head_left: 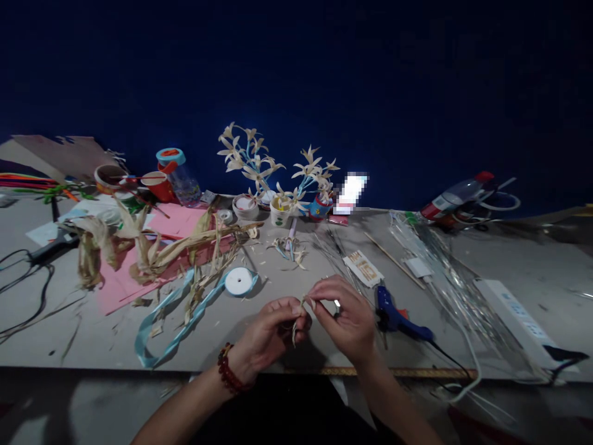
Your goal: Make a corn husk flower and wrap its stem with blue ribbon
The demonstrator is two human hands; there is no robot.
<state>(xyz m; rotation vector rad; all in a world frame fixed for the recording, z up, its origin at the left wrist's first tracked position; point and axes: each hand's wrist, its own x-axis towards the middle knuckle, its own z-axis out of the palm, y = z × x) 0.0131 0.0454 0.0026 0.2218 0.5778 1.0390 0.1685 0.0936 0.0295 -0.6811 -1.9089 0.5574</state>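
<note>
Over the table's front part, my left hand (274, 329) is closed, pinching a thin pale strip of corn husk (294, 334) between thumb and fingers. A beaded bracelet (227, 369) circles that wrist. My right hand (346, 316) meets it from the other side, its thumb and forefinger pinched on the strip's upper end. A blue glue gun (396, 318) lies just right of my right hand. Left of my hands is a white spool (239, 281) with light blue ribbon (178, 334) trailing from it. Small husk flowers on stems (291, 248) lie beyond my fingers.
Dried corn husks (152, 253) lie on pink paper (115, 290) at left. Husk flowers (252, 154) stand in cups (280, 213) at the back. Bundled wires (456, 284), a power strip (516, 315) and a tipped bottle (456, 194) occupy the right side.
</note>
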